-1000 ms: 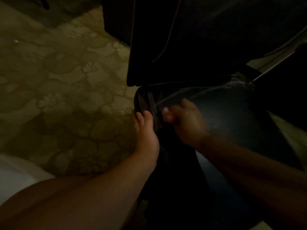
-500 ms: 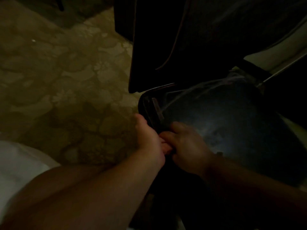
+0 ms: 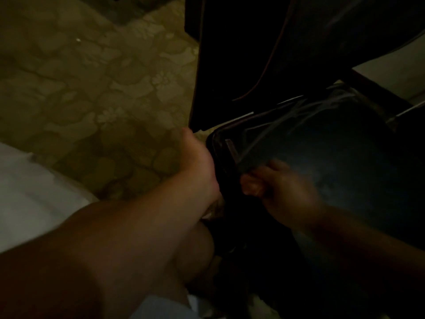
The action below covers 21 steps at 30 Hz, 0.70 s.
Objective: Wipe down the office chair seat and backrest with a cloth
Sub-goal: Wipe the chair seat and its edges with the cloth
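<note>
The scene is dim. The black office chair seat fills the right side, with the dark backrest rising above it. A dark cloth, hard to tell from the seat, hangs over the seat's left edge. My left hand is against that edge from outside and seems to grip the cloth; its fingers are hidden behind the edge. My right hand rests on the seat just inside the edge, fingers curled round the cloth.
A patterned beige floor lies to the left of the chair. Something white sits at the lower left. A pale surface and a thin metal bar show behind the seat at the right.
Both hands slid back along the seat's left edge toward me, met, then parted again. The view has shifted so the seat sits further right.
</note>
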Each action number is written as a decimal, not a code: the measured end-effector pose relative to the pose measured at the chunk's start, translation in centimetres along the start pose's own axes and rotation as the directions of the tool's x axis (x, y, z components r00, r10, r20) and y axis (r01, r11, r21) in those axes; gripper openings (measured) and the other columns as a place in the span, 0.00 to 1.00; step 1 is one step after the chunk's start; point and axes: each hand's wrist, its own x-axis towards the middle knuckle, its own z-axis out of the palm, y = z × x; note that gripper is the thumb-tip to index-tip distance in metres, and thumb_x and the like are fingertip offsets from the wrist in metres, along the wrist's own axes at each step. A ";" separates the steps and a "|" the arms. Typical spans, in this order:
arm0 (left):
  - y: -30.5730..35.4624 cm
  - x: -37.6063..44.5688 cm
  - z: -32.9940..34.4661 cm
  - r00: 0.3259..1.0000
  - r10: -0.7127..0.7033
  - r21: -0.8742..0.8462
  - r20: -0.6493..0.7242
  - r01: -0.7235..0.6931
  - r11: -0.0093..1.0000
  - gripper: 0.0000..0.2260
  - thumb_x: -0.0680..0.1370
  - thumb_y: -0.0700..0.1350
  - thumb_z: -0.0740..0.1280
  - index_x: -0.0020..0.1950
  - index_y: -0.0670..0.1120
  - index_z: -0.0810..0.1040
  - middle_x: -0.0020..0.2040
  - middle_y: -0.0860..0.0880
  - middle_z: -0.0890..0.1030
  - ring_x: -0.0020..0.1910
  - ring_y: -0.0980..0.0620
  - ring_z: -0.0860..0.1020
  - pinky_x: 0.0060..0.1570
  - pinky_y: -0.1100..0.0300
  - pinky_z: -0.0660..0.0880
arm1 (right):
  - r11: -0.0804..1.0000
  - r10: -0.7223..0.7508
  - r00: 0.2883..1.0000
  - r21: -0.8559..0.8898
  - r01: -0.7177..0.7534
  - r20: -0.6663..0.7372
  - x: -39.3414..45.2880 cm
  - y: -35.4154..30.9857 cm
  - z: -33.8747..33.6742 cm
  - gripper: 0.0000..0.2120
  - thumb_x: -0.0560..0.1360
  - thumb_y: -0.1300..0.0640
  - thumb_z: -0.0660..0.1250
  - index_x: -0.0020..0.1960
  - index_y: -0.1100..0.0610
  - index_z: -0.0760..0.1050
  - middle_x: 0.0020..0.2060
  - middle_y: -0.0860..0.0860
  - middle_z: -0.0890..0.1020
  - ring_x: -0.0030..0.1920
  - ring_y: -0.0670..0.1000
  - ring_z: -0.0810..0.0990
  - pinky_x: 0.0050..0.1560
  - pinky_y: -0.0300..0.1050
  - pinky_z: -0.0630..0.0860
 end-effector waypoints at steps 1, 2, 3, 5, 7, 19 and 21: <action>0.8 0.4 -0.1 1.000 0.023 -0.014 0.010 -0.023 1.000 0.30 0.87 0.64 0.46 0.79 0.48 0.70 0.73 0.46 0.75 0.72 0.47 0.73 0.63 0.49 0.66 | 0.999 0.037 0.999 -0.028 -0.038 -0.022 0.3 1.1 -0.2 0.11 0.79 0.42 0.62 0.58 0.43 0.77 0.45 0.48 0.74 0.42 0.56 0.80 0.38 0.52 0.78; 1.5 0.5 -0.1 0.998 0.051 -0.022 0.030 -0.050 0.999 0.31 0.87 0.64 0.45 0.79 0.49 0.71 0.68 0.48 0.79 0.66 0.49 0.77 0.58 0.52 0.67 | 0.994 0.096 0.991 -0.034 -0.100 -0.089 1.1 1.8 -0.3 0.11 0.80 0.42 0.61 0.56 0.44 0.77 0.44 0.49 0.74 0.41 0.58 0.80 0.37 0.50 0.75; 1.9 0.5 0.0 0.996 0.062 -0.015 0.057 -0.061 0.998 0.32 0.86 0.66 0.45 0.75 0.48 0.75 0.60 0.48 0.83 0.56 0.50 0.80 0.53 0.52 0.71 | 0.983 0.176 0.970 -0.016 -0.182 -0.170 2.5 2.1 -0.1 0.11 0.81 0.42 0.60 0.55 0.46 0.77 0.43 0.50 0.73 0.41 0.60 0.79 0.37 0.47 0.71; 1.3 0.8 0.4 0.995 0.074 0.015 0.071 -0.075 0.997 0.36 0.83 0.71 0.46 0.67 0.46 0.79 0.50 0.46 0.85 0.46 0.48 0.83 0.47 0.51 0.75 | 0.960 0.278 0.917 0.044 -0.277 -0.288 5.7 0.9 1.1 0.12 0.83 0.44 0.62 0.53 0.50 0.80 0.42 0.50 0.74 0.42 0.61 0.79 0.40 0.44 0.67; 0.3 1.2 0.4 0.994 0.094 0.060 0.050 -0.097 0.993 0.38 0.82 0.74 0.47 0.61 0.45 0.82 0.42 0.48 0.86 0.38 0.51 0.84 0.44 0.53 0.77 | 0.983 0.184 0.954 0.049 -0.178 -0.235 7.7 -2.6 2.5 0.10 0.82 0.49 0.66 0.56 0.50 0.84 0.48 0.50 0.78 0.48 0.55 0.80 0.44 0.44 0.72; -1.8 -0.1 -0.1 0.989 0.138 0.011 0.055 -0.139 0.990 0.30 0.87 0.63 0.48 0.46 0.50 0.86 0.32 0.55 0.86 0.29 0.60 0.83 0.37 0.55 0.75 | 0.975 0.198 0.940 -0.040 -0.217 -0.278 9.5 -4.5 3.0 0.12 0.81 0.44 0.66 0.55 0.49 0.84 0.50 0.54 0.80 0.47 0.58 0.81 0.42 0.46 0.77; -1.8 0.8 -0.4 0.987 0.157 -0.048 0.034 -0.155 0.987 0.30 0.86 0.65 0.50 0.57 0.49 0.87 0.46 0.49 0.89 0.42 0.53 0.86 0.47 0.52 0.75 | 0.990 0.057 0.990 -0.118 -0.072 -0.132 8.1 -5.9 3.4 0.12 0.79 0.44 0.68 0.58 0.46 0.82 0.52 0.52 0.78 0.52 0.56 0.79 0.44 0.48 0.78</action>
